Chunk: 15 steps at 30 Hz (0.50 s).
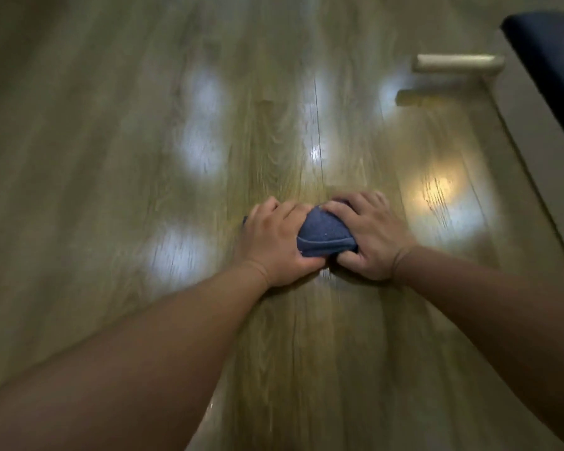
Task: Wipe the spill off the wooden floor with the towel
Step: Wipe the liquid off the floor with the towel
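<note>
A bunched dark blue towel [323,234] lies on the wooden floor [111,157] in the middle of the view. My left hand [274,242] grips its left side, thumb curled under the near edge. My right hand [372,236] grips its right side, fingers over the top. Both hands press the towel down on the boards. The picture is motion-blurred. A faint wet sheen shows on the floor just near of the towel [326,273]; I cannot make out a distinct spill.
Bright light reflections dot the glossy boards. A pale furniture leg [456,63] stands at the upper right beside a dark blue cushion or seat [554,70]. A pale baseboard or frame [534,151] runs diagonally down the right side.
</note>
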### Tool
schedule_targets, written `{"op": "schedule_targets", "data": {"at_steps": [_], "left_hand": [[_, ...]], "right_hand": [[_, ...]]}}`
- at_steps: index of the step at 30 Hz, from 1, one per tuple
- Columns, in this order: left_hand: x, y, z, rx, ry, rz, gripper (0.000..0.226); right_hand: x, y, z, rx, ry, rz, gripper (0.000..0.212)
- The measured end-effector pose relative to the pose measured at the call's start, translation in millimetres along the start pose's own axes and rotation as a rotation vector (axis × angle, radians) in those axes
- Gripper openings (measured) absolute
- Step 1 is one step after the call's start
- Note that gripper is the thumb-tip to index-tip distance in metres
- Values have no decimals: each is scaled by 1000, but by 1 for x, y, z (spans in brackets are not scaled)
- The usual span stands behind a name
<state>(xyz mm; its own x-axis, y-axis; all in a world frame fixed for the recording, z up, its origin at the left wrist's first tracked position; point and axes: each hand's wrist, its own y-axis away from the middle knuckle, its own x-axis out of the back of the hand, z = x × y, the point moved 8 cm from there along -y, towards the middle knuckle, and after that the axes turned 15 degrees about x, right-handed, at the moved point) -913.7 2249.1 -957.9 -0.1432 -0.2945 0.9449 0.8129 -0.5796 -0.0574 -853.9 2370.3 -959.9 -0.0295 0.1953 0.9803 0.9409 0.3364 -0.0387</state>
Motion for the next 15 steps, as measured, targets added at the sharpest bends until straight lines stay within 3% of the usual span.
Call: {"op": "schedule_targets", "data": {"at_steps": [8,15], "left_hand": [[-8,-186,-15,57,-19,9,88],[-6,-255,-19,57,-23,29,85]], "right_hand": [[23,-116,146,-6,34,19,78],[34,-160,195,-40,20,95,76]]}}
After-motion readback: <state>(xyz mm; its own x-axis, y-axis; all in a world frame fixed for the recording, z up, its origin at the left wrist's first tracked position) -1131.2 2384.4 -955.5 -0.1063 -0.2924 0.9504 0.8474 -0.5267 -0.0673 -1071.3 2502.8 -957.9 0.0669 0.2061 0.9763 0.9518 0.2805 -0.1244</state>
